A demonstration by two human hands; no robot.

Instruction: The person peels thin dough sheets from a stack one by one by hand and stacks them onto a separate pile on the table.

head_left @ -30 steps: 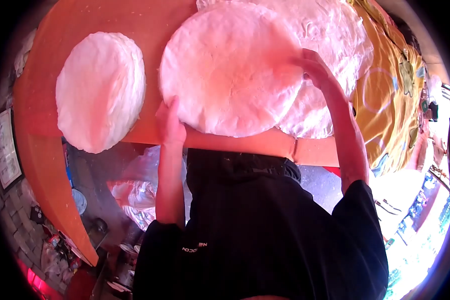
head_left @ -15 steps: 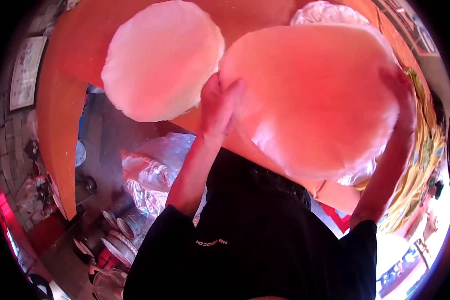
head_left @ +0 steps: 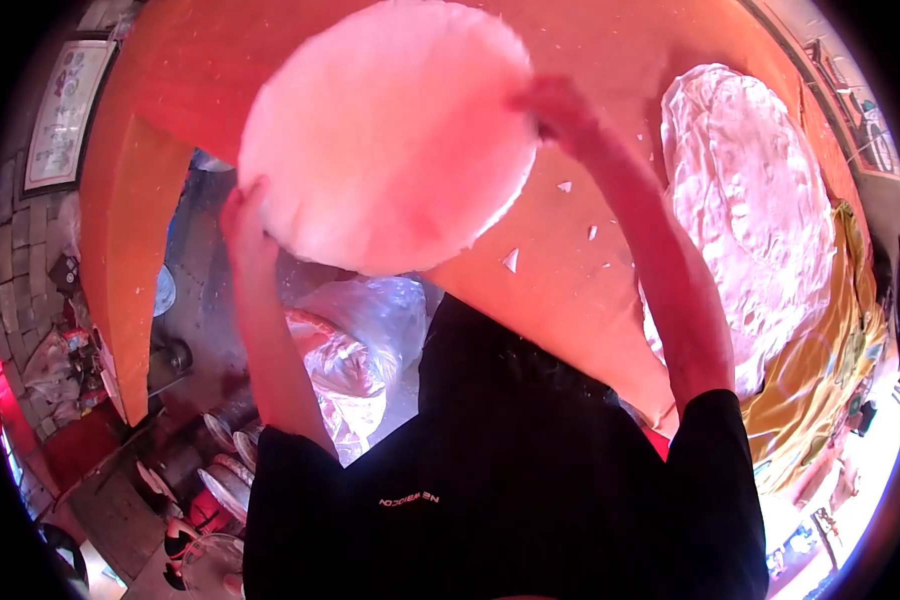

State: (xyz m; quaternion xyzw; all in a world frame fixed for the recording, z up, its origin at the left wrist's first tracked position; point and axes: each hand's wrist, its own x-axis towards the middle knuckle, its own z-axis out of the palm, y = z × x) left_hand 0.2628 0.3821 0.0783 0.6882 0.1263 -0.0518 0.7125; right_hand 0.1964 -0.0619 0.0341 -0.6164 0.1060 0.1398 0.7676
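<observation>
A round, pale, puffy pad (head_left: 390, 130) with a slightly ragged rim lies across the left part of the orange table, overhanging its near edge. My left hand (head_left: 247, 215) grips the pad's lower left rim, fingers partly hidden. At the upper right, my right hand (head_left: 557, 112) holds the opposite rim, its fingers a little blurred. Whether another pad lies underneath I cannot tell. A larger, wrinkled, whitish oval sheet (head_left: 750, 210) rests on the table to the right of my right forearm.
Small white triangular scraps (head_left: 511, 261) dot the orange table (head_left: 570, 290). Yellow patterned cloth (head_left: 820, 370) bunches at the right edge. Below the table edge sit a clear plastic bag (head_left: 370, 320) and several round discs (head_left: 228, 485) on the floor. A framed sheet (head_left: 68, 115) stands far left.
Both hands have moved left with the pad from over the wrinkled sheet, uncovering that sheet and the scraps. The pad now covers the spot where another round pad lay.
</observation>
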